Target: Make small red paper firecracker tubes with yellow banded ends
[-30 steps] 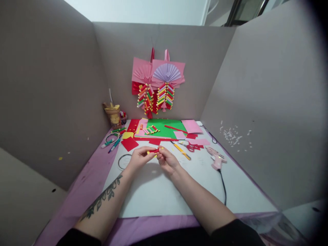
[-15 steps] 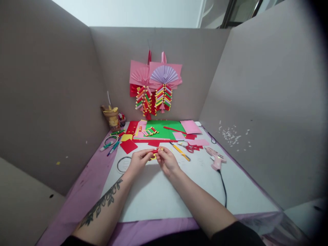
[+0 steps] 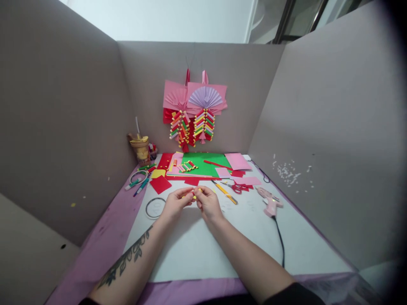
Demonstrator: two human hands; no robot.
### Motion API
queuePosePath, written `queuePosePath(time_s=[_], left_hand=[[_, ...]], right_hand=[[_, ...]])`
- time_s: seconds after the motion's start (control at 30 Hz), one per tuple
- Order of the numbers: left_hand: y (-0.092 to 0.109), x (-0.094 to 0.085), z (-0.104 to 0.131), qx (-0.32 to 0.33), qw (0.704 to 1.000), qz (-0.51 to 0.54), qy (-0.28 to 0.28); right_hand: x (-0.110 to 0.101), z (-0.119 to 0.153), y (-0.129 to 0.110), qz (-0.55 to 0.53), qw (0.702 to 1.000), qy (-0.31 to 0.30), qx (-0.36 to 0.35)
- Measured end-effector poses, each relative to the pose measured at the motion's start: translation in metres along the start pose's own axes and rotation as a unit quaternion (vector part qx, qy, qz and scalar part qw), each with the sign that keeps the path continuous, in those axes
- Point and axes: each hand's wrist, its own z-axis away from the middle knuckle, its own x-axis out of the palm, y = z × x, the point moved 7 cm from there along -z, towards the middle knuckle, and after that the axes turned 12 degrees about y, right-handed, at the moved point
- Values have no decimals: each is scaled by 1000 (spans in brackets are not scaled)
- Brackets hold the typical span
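Observation:
Between my two hands, over the middle of the white work surface, is a small red paper roll (image 3: pixel 192 192) with bits of yellow at its ends. My left hand (image 3: pixel 175 203) pinches its left part, fingers closed. At its right end the thumb and fingers of my right hand (image 3: pixel 207 201) are closed on it too. Much of the roll is hidden behind my fingers. Beyond my hands, finished small paper rolls (image 3: pixel 187 166) in red, green and pink lie in a row on a green sheet (image 3: pixel 206 160).
Right of my hands lie a yellow cutter (image 3: pixel 226 193), red scissors (image 3: pixel 237 188) and a pink glue gun (image 3: pixel 271 204) with a black cord. A dark ring (image 3: pixel 146 207) is at left. Paper fan decorations (image 3: pixel 205 99) hang on the back panel.
Both hands still hold the red roll, which now shows less between the fingers, with yellow at it. The whole view has shifted slightly downward.

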Motion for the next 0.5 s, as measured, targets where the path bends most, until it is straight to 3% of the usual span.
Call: queuePosePath(time_s=[0.13,0.23,0.33,0.5], left_hand=[[0,-4,-1,-15,1000,4,13],[0,-12,-5,-24,998,21,46],[1,-18,-7,-15,998,12,56],[3,-17,-9,4,999,-25,35]], right_hand=[[-3,-5,-2,38,999,-23,-8],[-9,-8,-19,83,994,-12,-70],[-12,-8,-36,179,973,3,-147],[-7,-4,-45,276,939,-26,-203]])
